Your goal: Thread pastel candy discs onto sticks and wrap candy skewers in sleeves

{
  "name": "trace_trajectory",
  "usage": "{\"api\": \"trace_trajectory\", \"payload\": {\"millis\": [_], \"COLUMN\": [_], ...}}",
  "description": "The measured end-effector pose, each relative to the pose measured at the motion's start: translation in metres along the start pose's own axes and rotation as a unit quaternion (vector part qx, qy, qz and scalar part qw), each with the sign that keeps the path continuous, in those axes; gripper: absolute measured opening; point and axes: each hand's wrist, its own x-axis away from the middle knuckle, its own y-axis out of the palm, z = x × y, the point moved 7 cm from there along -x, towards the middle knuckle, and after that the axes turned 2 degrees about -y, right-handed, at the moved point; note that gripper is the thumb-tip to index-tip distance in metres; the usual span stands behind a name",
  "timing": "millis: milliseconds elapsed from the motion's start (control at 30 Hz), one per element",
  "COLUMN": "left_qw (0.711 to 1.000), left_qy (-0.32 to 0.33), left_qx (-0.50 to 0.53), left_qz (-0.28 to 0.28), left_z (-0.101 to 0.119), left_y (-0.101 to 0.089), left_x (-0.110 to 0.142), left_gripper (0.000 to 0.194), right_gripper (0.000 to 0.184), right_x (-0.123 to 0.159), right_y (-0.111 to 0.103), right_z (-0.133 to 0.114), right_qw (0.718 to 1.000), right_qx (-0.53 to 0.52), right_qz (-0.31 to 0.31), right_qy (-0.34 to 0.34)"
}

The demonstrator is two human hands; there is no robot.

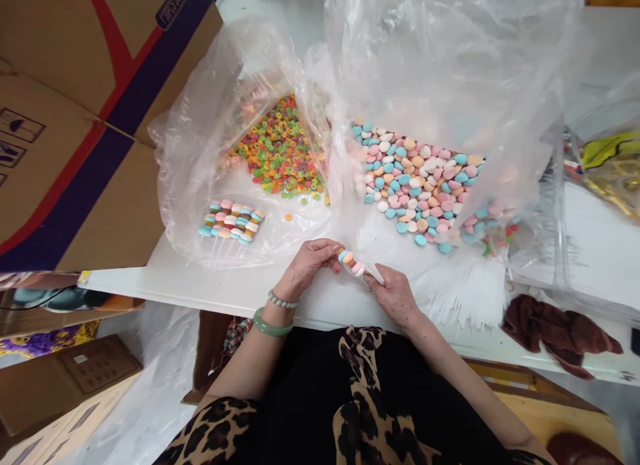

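Between my hands is a candy skewer [351, 261], a short row of pastel blue, orange, pink and white pieces. My left hand [315, 261], with a bead bracelet and a green bangle at its wrist, pinches the upper left end of the row. My right hand [394, 295] is closed around the white stick end [375, 273] at the lower right. To the left lie several filled candy skewers [231, 221] side by side on clear plastic. Small ring candies [280, 148] are heaped behind them, and pastel button-shaped candies [415, 178] are heaped at the right.
Clear plastic bags [450, 65] surround both heaps. White sticks [465, 295] are bundled to the right of my right hand. A brown cloth [555, 328] hangs over the table's front edge. A large cardboard box [90, 131] stands at the left. One orange ring [289, 217] lies loose.
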Motion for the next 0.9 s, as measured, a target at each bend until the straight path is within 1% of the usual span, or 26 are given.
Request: {"api": "trace_trajectory", "payload": {"millis": [133, 233, 333, 467, 567, 633, 700, 800, 833, 900], "left_qw": [0.999, 0.998, 0.998, 0.998, 0.998, 0.998, 0.998, 0.995, 0.993, 0.993], "left_qy": [0.004, 0.009, -0.011, -0.047, -0.056, -0.053, -0.047, -0.023, -0.016, -0.009], "left_qx": [-0.025, -0.037, -0.04, -0.044, -0.03, -0.024, -0.008, 0.049, 0.067, 0.083], "left_qz": [0.021, 0.047, 0.037, 0.018, 0.018, 0.023, 0.046, 0.088, 0.091, 0.079], "left_z": [-0.001, 0.0, -0.002, -0.008, -0.014, -0.018, -0.019, -0.016, -0.014, -0.011], "left_y": [0.003, 0.002, 0.005, 0.016, 0.028, 0.037, 0.042, 0.049, 0.052, 0.063], "left_x": [-0.002, -0.004, -0.006, -0.006, -0.004, -0.004, -0.006, -0.01, -0.012, -0.014], "left_gripper": [0.031, 0.029, 0.029, 0.029, 0.029, 0.029, 0.028, 0.029, 0.029, 0.03], "right_gripper": [0.023, 0.023, 0.023, 0.022, 0.025, 0.025, 0.023, 0.02, 0.02, 0.018], "right_x": [-0.001, -0.001, 0.001, 0.006, 0.006, 0.006, 0.007, 0.011, 0.014, 0.018], "right_y": [-0.001, -0.004, -0.009, -0.01, -0.008, -0.009, -0.011, -0.014, -0.014, -0.016], "right_z": [0.003, 0.004, 0.005, 0.009, 0.012, 0.016, 0.02, 0.024, 0.024, 0.027], "right_qw": [1.0, 1.0, 0.999, 1.0, 0.999, 0.997, 0.992, 0.979, 0.975, 0.971], "right_qx": [-0.007, -0.012, -0.008, -0.014, -0.027, -0.041, -0.075, -0.149, -0.168, -0.187], "right_qz": [0.002, -0.022, -0.037, -0.019, 0.022, 0.054, 0.071, 0.064, 0.06, 0.065], "right_qy": [0.007, 0.001, 0.005, 0.009, 0.009, 0.031, 0.072, 0.123, 0.13, 0.137]}}
